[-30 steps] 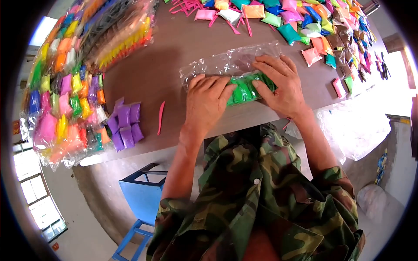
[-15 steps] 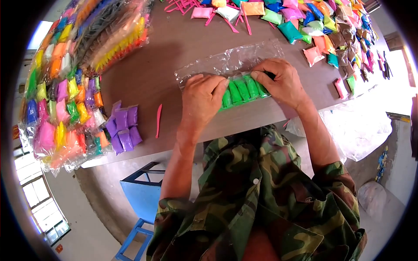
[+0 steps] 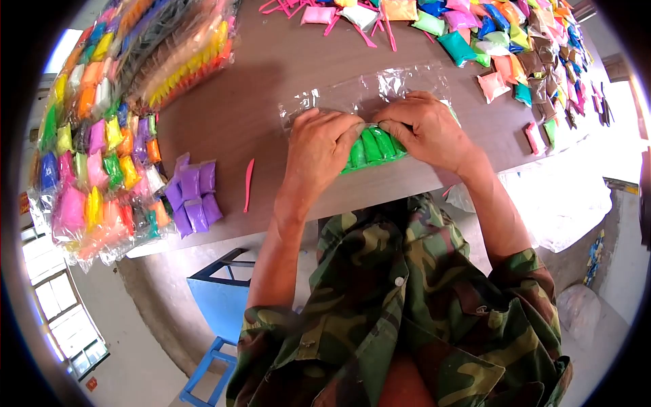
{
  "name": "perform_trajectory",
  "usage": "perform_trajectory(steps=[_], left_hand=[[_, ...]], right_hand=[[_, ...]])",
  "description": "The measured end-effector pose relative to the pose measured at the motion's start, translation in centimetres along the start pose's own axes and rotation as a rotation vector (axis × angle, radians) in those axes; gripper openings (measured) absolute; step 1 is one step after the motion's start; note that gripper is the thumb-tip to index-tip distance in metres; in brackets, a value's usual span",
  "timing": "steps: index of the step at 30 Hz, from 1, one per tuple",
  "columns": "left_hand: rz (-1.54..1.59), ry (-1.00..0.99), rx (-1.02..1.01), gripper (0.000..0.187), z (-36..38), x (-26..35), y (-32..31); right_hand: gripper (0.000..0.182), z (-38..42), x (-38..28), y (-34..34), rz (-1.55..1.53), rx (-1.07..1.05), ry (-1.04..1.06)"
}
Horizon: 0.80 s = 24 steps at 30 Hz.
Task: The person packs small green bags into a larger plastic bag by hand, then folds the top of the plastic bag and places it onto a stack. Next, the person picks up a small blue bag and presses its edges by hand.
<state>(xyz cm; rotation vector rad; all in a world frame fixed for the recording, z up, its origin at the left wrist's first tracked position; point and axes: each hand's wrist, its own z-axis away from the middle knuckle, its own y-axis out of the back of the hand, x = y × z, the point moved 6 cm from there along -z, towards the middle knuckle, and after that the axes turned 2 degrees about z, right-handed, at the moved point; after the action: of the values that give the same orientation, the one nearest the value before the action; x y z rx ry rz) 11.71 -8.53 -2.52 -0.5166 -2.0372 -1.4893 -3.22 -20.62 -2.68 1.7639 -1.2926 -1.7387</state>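
Observation:
A clear plastic bag [image 3: 339, 95] lies near the table's front edge, its transparent upper part spread away from me. In its near part sits a row of several bright green packets [image 3: 374, 146]. My left hand [image 3: 321, 144] is closed in a pinch on the bag above the left end of the row. My right hand [image 3: 428, 131] pinches it a little further right, thumb tip near the green packets. Both hands cover parts of the bag and the row's ends. Left of my left hand lie a pink plastic stick [image 3: 249, 184] and a cluster of purple packets [image 3: 194, 198].
Filled bags of multicoloured packets [image 3: 112, 152] cover the table's left side. Loose coloured packets [image 3: 505, 41] pile up at the back right, with pink sticks [image 3: 330, 26] at the back. A blue chair [image 3: 220, 302] stands below the front edge; white plastic sheeting [image 3: 559, 203] hangs at the right.
My hands have moved closer together along the bag, the right one shifting left over the green packets. Fewer of the packets show between them now.

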Motion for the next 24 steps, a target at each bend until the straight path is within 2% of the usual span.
perform_trajectory(steps=[3,7,8,10,12,17,21,24], left_hand=[[0.03,0.0,-0.008,0.014,-0.2,-0.3,-0.3],[0.111,0.019,0.009,0.015,-0.5,-0.7,-0.2],[0.11,0.019,0.01,0.015,-0.5,-0.5,-0.1],[0.136,0.24,-0.034,0.016,-0.4,-0.9,-0.2],[0.13,0.221,-0.021,0.016,-0.3,-1.1,-0.2],[0.115,0.14,0.012,0.016,-0.2,-0.9,-0.3],[0.068,0.171,0.035,0.016,-0.2,-1.1,-0.4],[0.085,0.217,0.026,0.017,0.0,-1.5,-0.4]], right_hand=[[0.014,-0.2,0.4,-0.1,-0.049,0.002,-0.062],[0.016,-0.1,0.1,-0.2,-0.018,0.067,-0.038],[0.016,-0.1,0.0,0.0,-0.022,0.138,-0.024],[0.016,0.0,-0.4,0.4,-0.024,0.211,-0.009],[0.018,0.6,-2.2,1.5,0.166,0.385,0.107],[0.029,2.3,-4.5,0.7,0.245,0.306,0.178],[0.045,3.0,-5.1,-1.4,0.309,0.246,0.169],[0.047,3.3,-5.3,-2.0,0.328,0.288,0.143]])
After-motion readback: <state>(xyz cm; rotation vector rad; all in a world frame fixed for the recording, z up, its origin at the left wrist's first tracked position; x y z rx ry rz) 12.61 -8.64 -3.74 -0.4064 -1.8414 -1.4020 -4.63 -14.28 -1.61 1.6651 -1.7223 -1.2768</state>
